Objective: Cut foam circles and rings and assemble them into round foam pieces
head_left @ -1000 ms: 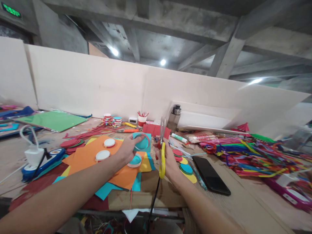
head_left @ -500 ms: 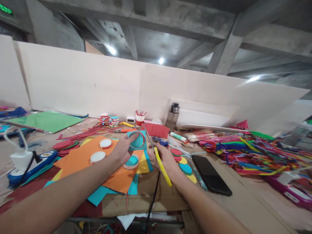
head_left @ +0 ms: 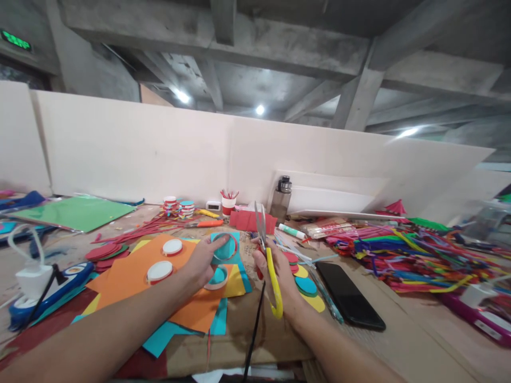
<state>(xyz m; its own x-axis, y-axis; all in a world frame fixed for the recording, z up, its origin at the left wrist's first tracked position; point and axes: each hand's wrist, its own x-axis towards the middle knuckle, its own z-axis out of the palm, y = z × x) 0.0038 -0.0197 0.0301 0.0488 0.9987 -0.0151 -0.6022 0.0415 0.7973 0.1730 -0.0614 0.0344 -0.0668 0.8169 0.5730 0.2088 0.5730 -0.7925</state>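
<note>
My left hand (head_left: 200, 263) is closed on a shallow round ring (head_left: 235, 246) lined in blue, its thumb reaching over the rim. Sky-blue paper (head_left: 231, 236) shows behind that ring. In my right hand (head_left: 284, 279) is a pair of scissors (head_left: 273, 282) with a yellow handle. Their blades point up, slightly parted, to the right of the ring and apart from it. Below my left fingers a second blue-centred ring (head_left: 222, 280) lies on the papers. Two white round lids (head_left: 159, 271) rest on orange paper (head_left: 131, 276) beside my left forearm.
A black phone (head_left: 351, 295) and coloured paper discs (head_left: 306, 286) lie right of my right hand. Pipe cleaners (head_left: 395, 255) heap up at the far right. A grey bottle (head_left: 281, 199) stands by the white partition (head_left: 159, 143). A blue power strip (head_left: 51, 295) sits at left.
The scissors have swung more upright, their blades now farther from the ring and showing more plainly. My left hand still grips the ring. The camera view has tilted up a little.
</note>
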